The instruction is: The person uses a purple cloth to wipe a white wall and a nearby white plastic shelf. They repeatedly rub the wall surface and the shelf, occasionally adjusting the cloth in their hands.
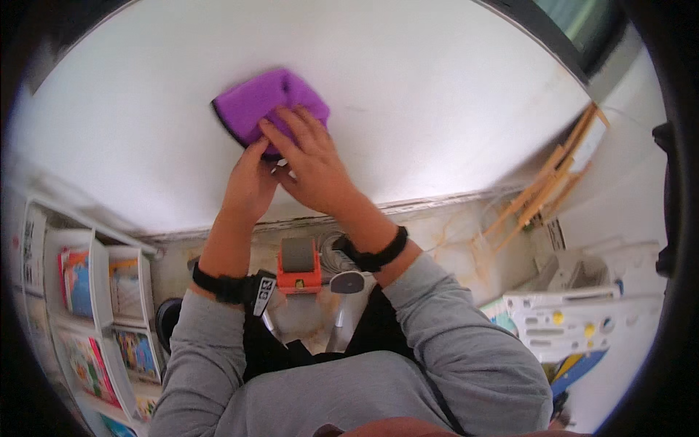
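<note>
A purple cloth (246,106) with a black edge lies folded against a white wall (426,109). My left hand (251,183) grips its lower edge, with the thumb on top and the other fingers partly hidden behind. Spread over the lower right part of the cloth, the fingers of my right hand (317,164) press on it. Its thumb reaches under the hem, close to my left fingertips. Faint grey marks show on the wall just right of the cloth.
Below my forearms, an orange device with a dark top (298,267) sits near a coiled grey cable (330,251). White shelves with books (98,284) stand at left. A wooden folding frame (551,169) leans at right, above a white plastic panel (562,322).
</note>
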{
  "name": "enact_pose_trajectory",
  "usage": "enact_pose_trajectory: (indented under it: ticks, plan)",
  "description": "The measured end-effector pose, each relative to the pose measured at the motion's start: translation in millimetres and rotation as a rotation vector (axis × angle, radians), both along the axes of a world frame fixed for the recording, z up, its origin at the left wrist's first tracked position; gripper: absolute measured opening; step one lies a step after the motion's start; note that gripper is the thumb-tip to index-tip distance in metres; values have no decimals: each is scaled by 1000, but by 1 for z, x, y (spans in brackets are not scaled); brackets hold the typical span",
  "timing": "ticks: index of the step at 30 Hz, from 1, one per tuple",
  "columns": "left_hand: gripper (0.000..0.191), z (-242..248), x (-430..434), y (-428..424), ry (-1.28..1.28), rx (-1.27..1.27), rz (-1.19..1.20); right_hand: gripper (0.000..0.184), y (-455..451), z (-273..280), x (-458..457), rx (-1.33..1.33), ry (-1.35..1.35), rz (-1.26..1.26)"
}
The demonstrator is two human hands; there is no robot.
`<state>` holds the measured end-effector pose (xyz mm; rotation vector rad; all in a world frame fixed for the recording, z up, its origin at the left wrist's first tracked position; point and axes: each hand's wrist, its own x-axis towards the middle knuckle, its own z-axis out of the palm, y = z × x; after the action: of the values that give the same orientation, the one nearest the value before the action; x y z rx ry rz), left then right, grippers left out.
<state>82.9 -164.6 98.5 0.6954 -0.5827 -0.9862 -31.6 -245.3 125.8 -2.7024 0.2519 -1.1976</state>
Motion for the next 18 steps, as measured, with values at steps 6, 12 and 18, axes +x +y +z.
enact_pose_trajectory:
  ticks: [6, 12, 18]
  plan:
    - [41, 6, -18, -2, -292, 244, 194, 56, -22, -4, -3, -58, -126, -116]
    - [37, 6, -11, 12, -349, 271, 221, 48, -54, -5, -15, -145, -295, -203]
    - [35, 13, -4, 20, -364, 310, 299, 40, -73, 6, -37, -33, -451, -224]
